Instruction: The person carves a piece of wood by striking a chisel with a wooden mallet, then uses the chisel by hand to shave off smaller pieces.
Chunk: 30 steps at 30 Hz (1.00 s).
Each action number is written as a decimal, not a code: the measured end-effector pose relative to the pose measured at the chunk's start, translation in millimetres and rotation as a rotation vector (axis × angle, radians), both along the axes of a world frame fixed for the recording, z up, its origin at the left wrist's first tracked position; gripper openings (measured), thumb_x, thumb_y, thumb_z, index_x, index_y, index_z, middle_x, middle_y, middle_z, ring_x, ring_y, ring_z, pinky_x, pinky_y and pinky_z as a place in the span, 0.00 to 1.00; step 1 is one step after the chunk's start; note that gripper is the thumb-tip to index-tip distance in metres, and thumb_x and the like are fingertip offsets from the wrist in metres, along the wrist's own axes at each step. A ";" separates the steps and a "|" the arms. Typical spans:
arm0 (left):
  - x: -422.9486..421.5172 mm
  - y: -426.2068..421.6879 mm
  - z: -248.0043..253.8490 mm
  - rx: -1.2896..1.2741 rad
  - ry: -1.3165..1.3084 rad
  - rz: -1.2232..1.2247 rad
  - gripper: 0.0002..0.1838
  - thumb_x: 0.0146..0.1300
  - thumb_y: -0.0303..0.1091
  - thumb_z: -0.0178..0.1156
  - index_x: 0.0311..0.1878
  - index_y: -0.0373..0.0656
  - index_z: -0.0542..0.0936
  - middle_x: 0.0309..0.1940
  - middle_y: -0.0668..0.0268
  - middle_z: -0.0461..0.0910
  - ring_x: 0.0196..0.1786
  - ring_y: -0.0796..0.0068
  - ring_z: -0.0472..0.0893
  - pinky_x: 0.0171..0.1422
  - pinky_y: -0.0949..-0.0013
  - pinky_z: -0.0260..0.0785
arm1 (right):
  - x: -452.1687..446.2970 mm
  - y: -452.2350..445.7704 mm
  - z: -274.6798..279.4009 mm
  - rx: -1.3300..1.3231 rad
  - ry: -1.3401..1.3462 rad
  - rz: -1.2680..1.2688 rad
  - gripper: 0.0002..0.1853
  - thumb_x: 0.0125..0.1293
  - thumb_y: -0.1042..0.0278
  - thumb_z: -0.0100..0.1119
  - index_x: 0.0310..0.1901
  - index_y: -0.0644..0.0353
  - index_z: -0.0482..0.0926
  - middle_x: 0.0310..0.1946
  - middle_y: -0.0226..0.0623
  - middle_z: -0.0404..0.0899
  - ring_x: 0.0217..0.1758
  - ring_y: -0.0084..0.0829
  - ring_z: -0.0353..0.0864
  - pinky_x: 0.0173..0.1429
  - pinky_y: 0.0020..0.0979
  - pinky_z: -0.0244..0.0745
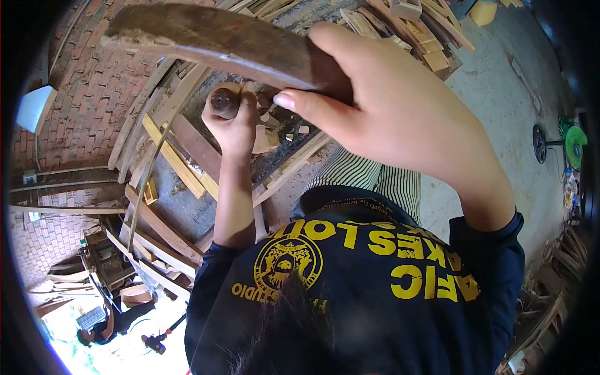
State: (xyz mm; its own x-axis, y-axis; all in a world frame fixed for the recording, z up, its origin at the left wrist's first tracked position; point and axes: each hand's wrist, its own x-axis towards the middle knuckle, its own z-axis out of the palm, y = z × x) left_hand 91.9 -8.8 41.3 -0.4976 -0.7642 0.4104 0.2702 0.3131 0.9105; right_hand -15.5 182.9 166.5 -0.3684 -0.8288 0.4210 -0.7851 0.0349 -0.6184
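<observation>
My right hand [381, 94] grips one end of a long, worn wooden bar [219, 44], thumb on the near edge. The bar stretches leftward, raised above my other hand, and its far end looks frayed. Below it my left hand [234, 125] is closed in a fist around an upright tool with a round, dark wooden handle end [225, 103]. The rest of that tool is hidden under the fist. Wood chips and small offcuts [269, 134] lie beneath and beside my left hand.
Timber planks [169, 156] lie to the left, along a brick wall [94, 94]. More wood pieces [431, 47] are stacked at the upper right. A green fan [575, 147] stands at far right on the concrete floor [500, 106]. Another person [100, 328] is at the lower left.
</observation>
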 end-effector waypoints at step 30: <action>-12.2 1.1 -27.8 0.115 0.183 0.196 0.09 0.54 0.20 0.63 0.39 0.34 0.77 0.27 0.66 0.80 0.29 0.80 0.78 0.32 0.75 0.71 | -4.3 8.1 -30.9 0.290 -0.086 0.054 0.17 0.61 0.59 0.63 0.40 0.64 0.72 0.24 0.49 0.79 0.26 0.51 0.80 0.29 0.42 0.72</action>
State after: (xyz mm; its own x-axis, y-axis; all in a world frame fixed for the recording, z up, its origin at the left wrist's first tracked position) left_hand 79.7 -7.6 13.5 -0.2621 -0.8851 0.3845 0.3776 0.2726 0.8849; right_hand -19.8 191.0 135.5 -0.3450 -0.9291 0.1334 -0.7358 0.1795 -0.6530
